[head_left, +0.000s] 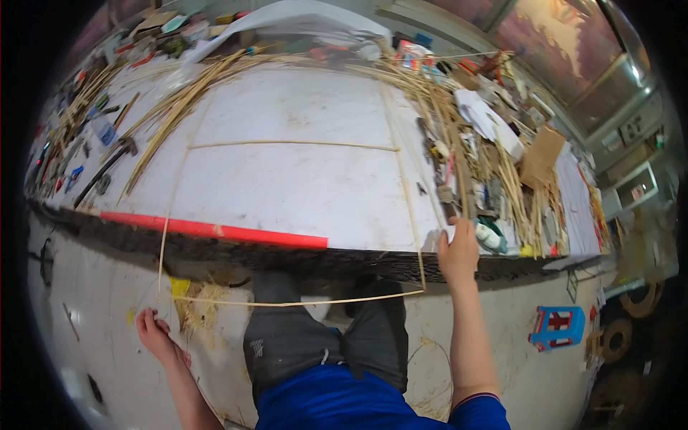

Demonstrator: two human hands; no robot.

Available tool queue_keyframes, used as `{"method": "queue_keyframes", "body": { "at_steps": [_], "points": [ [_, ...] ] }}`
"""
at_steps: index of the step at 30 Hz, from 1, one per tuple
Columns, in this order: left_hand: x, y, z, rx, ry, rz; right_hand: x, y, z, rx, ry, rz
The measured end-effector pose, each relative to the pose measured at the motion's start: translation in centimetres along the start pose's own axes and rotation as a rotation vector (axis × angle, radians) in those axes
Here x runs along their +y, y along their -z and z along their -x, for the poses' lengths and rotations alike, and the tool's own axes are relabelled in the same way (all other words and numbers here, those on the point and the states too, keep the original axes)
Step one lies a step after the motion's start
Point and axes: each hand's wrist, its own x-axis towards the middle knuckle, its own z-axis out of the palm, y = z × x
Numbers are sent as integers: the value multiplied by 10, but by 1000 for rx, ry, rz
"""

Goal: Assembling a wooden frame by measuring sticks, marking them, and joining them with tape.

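Note:
A rectangular frame of thin bamboo strips (pixel 294 142) lies on the white-covered table, its near end jutting past the table's front edge above my legs. Just outside its near left corner is my left hand (pixel 153 334), fingers curled; any thin thing in them is too small to make out. My right hand (pixel 460 252) is at the table's front edge, right of the frame, its fingers closed next to the lower end of a long brown stick (pixel 461 168). What they grip is unclear. By its thumb is a small white patch.
Bundles of bamboo strips (pixel 175 111) curve along the table's left and back. A hammer (pixel 107 168) lies left. Tools, brown cardboard (pixel 542 158) and more strips crowd the right. Red tape (pixel 215 229) lines the front edge. A blue-red stool (pixel 557 327) stands on the floor.

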Motion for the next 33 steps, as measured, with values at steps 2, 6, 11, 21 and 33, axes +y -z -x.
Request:
{"method": "queue_keyframes", "body": {
  "at_steps": [2,6,11,21,33],
  "points": [
    [19,5,-2,35,63,-58,8,-23,-26,9,120,105],
    [32,-44,-4,-254,155,-47,65,-47,-63,-104,-72,281],
    [43,-34,-6,-414,327,170,44,-57,-84,-252,-54,538],
    [29,-29,-4,-511,346,191,52,-60,-97,-366,-110,632],
    [22,-32,12,-382,262,-21,-136,-20,-40,-232,325,-323]
  ]
}}
